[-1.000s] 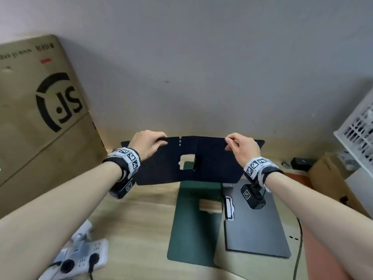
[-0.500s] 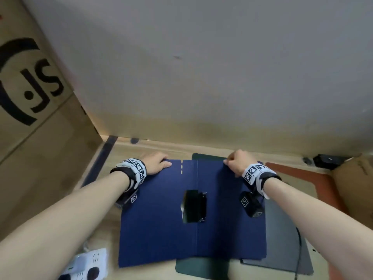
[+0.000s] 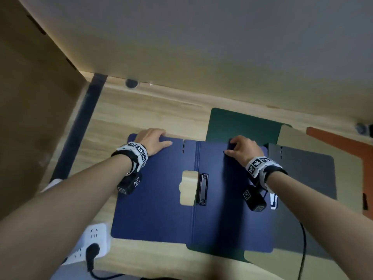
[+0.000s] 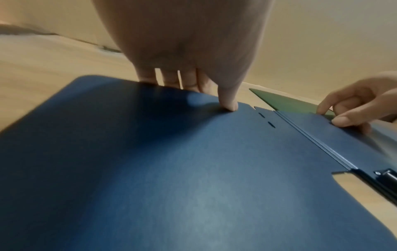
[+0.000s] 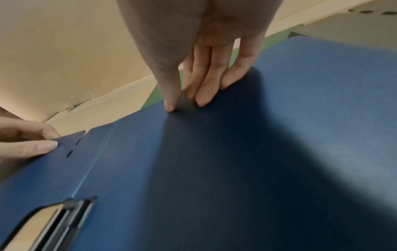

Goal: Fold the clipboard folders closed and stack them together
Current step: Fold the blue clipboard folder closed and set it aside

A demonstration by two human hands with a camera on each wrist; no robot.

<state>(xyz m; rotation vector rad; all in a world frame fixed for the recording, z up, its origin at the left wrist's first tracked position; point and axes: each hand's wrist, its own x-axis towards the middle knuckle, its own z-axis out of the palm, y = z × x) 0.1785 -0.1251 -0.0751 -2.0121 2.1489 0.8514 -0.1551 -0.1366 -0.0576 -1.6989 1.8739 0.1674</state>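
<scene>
A blue clipboard folder [image 3: 153,209] [image 4: 193,169] [image 5: 257,169] lies open and flat on the wooden table, its black clip [image 3: 202,188] by the spine. My left hand [image 3: 153,140] [image 4: 193,88] holds the far edge of its left panel, thumb on top and fingers over the edge. At the far edge of the right panel my right hand [image 3: 240,148] [image 5: 189,95] pinches the same way. Under the blue folder lie a dark green folder [image 3: 242,126] and, to the right, a grey one [image 3: 302,168].
A tan folder [image 3: 292,136] and an orange-red one [image 3: 339,140] lie further right. A white power strip [image 3: 94,239] with a plug sits at the near left, a cardboard box [image 3: 30,118] stands on the left, and a black cable [image 3: 302,249] runs down the right. The wall is close behind.
The blue folder, held upright in the air a second ago, has come down flat and open onto the green and grey folders. Both hands have kept hold of its far edge.
</scene>
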